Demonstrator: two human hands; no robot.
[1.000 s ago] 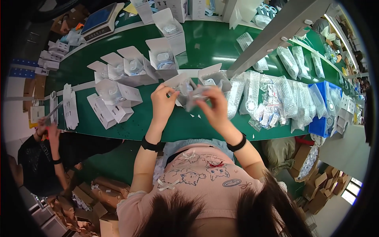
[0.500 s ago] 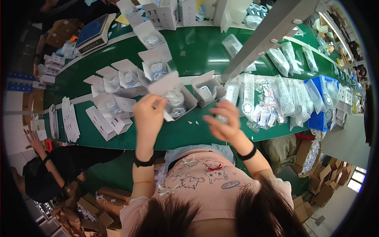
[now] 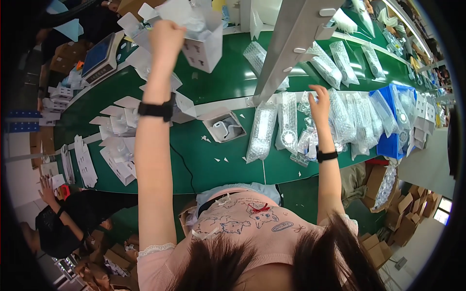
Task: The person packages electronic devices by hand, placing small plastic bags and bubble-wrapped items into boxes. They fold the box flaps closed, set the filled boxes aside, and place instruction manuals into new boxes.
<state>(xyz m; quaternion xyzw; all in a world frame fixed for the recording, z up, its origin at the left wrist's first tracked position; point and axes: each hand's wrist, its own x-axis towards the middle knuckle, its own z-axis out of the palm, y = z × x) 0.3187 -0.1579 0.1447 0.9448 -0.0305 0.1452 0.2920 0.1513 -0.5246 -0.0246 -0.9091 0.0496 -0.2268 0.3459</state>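
My left hand (image 3: 166, 41) is stretched to the far side of the table, its fingers closed on the edge of an open white carton (image 3: 206, 51) that holds something in clear plastic. My right hand (image 3: 319, 104) hovers over small bagged parts (image 3: 307, 140) beside bubble-wrapped packages (image 3: 342, 114), its fingers apart and nothing in them. Between my arms an open white box (image 3: 239, 134) contains a white rounded device (image 3: 228, 128). A long bubble-wrapped package (image 3: 262, 131) lies to its right. More open white boxes (image 3: 116, 121) stand left of my left forearm.
A grey metal post (image 3: 286, 53) slants up from the table. A blue bin (image 3: 387, 138) of wrapped packages stands at the right. Flat white cartons (image 3: 85, 162) lie at the left, near a scale (image 3: 99, 57). Another person's hand (image 3: 47, 190) shows at far left.
My left hand has carried the filled carton from the near middle to the far side. My right hand has moved right to the wrapped packages. The view has shifted a little.
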